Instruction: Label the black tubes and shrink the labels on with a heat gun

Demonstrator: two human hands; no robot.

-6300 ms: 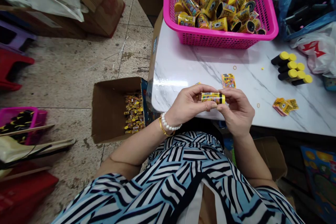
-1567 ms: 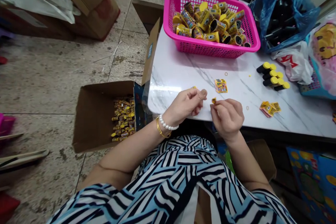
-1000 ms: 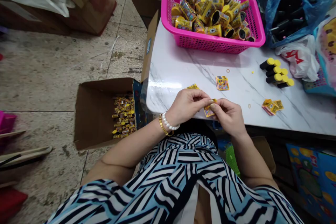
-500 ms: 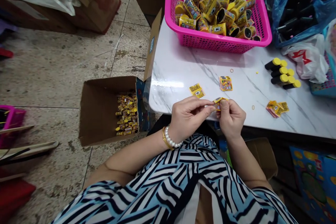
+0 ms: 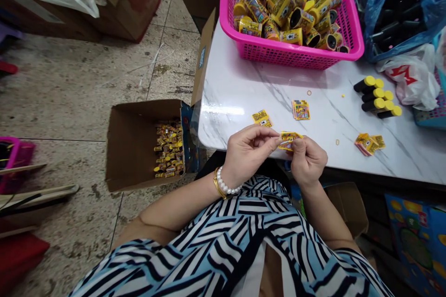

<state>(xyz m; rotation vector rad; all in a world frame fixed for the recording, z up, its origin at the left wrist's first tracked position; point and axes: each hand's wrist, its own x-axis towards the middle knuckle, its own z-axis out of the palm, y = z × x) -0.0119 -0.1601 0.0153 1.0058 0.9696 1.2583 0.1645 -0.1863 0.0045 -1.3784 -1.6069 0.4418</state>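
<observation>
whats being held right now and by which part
A small yellow printed rectangular wrapper: the right hand pinches its right end; the left hand has fingertips at its left edge, grip unclear.

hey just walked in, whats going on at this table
A person pinches a small yellow printed slip in the right hand, with the left hand at its other edge, at a white table. More slips lie nearby. Beyond, a pink basket holds yellow-wrapped tubes; black tubes with yellow caps are grouped to the right. A cardboard box beside the table holds small yellow items.
</observation>
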